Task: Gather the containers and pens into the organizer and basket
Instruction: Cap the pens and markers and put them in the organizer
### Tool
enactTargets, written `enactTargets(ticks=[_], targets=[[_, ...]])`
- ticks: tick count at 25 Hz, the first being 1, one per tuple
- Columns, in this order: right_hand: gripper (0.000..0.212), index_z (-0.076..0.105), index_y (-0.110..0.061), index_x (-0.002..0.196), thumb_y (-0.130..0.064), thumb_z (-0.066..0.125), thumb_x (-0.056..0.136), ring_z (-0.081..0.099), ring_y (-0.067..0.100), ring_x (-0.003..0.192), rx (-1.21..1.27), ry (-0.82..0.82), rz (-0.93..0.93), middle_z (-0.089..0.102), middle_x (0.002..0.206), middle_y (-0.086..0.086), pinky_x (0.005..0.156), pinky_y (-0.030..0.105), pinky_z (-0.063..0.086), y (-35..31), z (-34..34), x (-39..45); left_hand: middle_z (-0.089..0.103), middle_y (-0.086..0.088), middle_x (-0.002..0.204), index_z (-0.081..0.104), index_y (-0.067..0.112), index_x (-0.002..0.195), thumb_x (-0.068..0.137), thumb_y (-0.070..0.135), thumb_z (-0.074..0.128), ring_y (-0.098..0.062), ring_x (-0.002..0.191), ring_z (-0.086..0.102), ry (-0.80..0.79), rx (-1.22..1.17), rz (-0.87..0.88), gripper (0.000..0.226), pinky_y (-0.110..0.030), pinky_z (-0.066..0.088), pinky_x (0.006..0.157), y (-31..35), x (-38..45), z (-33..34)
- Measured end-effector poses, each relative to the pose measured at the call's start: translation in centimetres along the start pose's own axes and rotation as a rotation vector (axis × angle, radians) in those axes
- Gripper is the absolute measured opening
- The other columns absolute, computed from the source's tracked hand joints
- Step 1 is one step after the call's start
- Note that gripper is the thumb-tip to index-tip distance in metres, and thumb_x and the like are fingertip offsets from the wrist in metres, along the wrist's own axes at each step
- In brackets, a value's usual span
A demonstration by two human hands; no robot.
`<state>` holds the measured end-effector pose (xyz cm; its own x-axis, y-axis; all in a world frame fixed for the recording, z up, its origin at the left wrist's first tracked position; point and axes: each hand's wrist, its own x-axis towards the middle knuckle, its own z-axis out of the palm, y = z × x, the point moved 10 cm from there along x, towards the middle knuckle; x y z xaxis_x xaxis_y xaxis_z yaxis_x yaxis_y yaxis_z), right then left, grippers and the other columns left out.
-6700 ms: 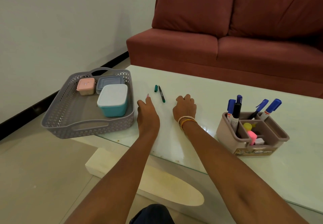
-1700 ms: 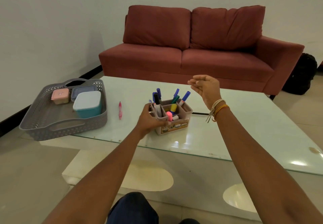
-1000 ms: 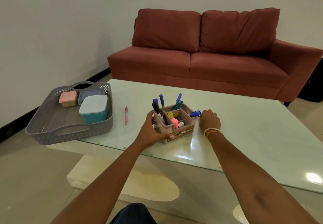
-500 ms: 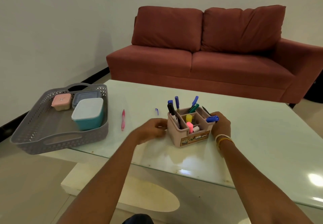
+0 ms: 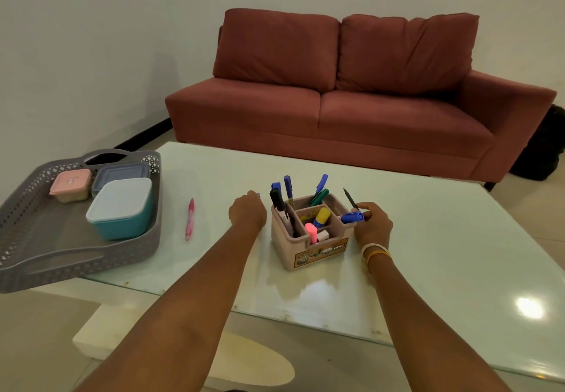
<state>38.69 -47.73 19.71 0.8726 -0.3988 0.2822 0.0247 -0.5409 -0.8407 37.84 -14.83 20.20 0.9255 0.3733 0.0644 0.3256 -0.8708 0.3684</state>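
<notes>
Now mid pen-gathering: right hand (image 5: 371,228) pinches black pen (image 5: 350,198) beside organizer (image 5: 318,249); left hand (image 5: 247,212) curled, contents unclear. Next, prob. drop it in; pink pen (image 5: 190,218) lies left of left hand.

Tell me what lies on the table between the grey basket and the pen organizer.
In the head view, a pink pen and the left hand; otherwise bare glass.

This is a living room in a home, because a big red sofa (image 5: 351,98) stands by a plain wall (image 5: 76,39) with a low white coffee table (image 5: 443,238) in front of it.
</notes>
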Motion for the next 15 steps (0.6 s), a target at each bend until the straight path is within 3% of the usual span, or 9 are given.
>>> enactTargets(ticks=[2, 4, 6, 8, 10, 12, 15], targets=[[0.021, 0.070, -0.009, 0.102, 0.000, 0.060, 0.086, 0.054, 0.012, 0.071, 0.019, 0.006, 0.013, 0.070, 0.090, 0.007, 0.067, 0.012, 0.038, -0.1, -0.5, -0.4, 0.065, -0.010, 0.107, 0.054, 0.009, 0.115, 0.100, 0.025, 0.031, -0.026, 0.098, 0.061, -0.003, 0.049, 0.035, 0.031, -0.032, 0.042, 0.074, -0.5, -0.8, -0.1], [0.021, 0.070, -0.008, 0.102, -0.002, 0.059, 0.086, 0.055, 0.015, 0.072, 0.025, 0.008, 0.011, 0.071, 0.089, 0.010, 0.073, 0.019, 0.040, -0.3, -1.3, -1.1, 0.065, -0.008, 0.092, 0.056, 0.009, 0.099, 0.102, 0.032, 0.027, -0.025, 0.083, 0.060, 0.078, 0.001, 0.104, 0.038, -0.030, 0.039, 0.068, -1.4, -3.0, -0.3], [0.020, 0.070, -0.007, 0.104, -0.005, 0.059, 0.087, 0.060, 0.021, 0.076, 0.014, 0.004, -0.005, 0.071, 0.090, 0.013, 0.077, 0.020, 0.040, -0.6, -2.0, -2.2, 0.056, -0.004, 0.069, 0.048, 0.012, 0.075, 0.101, 0.036, 0.029, -0.024, 0.066, 0.053, 0.205, -0.167, 0.168, 0.040, -0.030, 0.032, 0.059, -2.4, -6.5, -1.3], [0.020, 0.069, -0.006, 0.106, -0.009, 0.057, 0.091, 0.065, 0.029, 0.086, 0.025, 0.020, 0.013, 0.071, 0.093, 0.015, 0.081, 0.022, 0.044, -0.5, -3.0, -3.8, 0.047, 0.000, 0.058, 0.042, 0.012, 0.065, 0.100, 0.036, 0.037, -0.021, 0.059, 0.046, 0.213, -0.385, 0.176, 0.043, -0.031, 0.030, 0.056, -3.4, -8.9, -2.0], [0.024, 0.066, -0.003, 0.111, -0.009, 0.051, 0.094, 0.067, 0.034, 0.094, 0.084, 0.068, 0.075, 0.070, 0.101, 0.018, 0.091, 0.033, 0.051, 0.0, -4.1, -5.6, 0.059, 0.001, 0.062, 0.059, 0.010, 0.069, 0.099, 0.031, 0.043, -0.017, 0.063, 0.053, 0.144, -0.550, 0.152, 0.040, -0.029, 0.037, 0.060, -4.4, -9.8, -2.1], [0.026, 0.064, -0.003, 0.115, -0.007, 0.047, 0.095, 0.068, 0.035, 0.093, 0.223, 0.145, 0.144, 0.069, 0.105, 0.021, 0.087, 0.043, 0.055, 0.6, -5.5, -7.7, 0.071, -0.004, 0.077, 0.072, 0.007, 0.087, 0.098, 0.025, 0.048, -0.014, 0.070, 0.060, 0.049, -0.822, 0.118, 0.032, -0.026, 0.047, 0.066, -5.3, -10.7, -2.2], [0.028, 0.065, -0.006, 0.115, -0.003, 0.046, 0.094, 0.066, 0.024, 0.082, 0.480, 0.270, 0.172, 0.070, 0.099, 0.020, 0.074, 0.028, 0.056, 0.1, -7.3, -11.0, 0.073, -0.011, 0.093, 0.069, 0.004, 0.105, 0.096, 0.022, 0.053, -0.012, 0.064, 0.061, -0.066, -1.257, -0.018, 0.026, -0.018, 0.050, 0.059, -6.8, -12.6, -1.9]])
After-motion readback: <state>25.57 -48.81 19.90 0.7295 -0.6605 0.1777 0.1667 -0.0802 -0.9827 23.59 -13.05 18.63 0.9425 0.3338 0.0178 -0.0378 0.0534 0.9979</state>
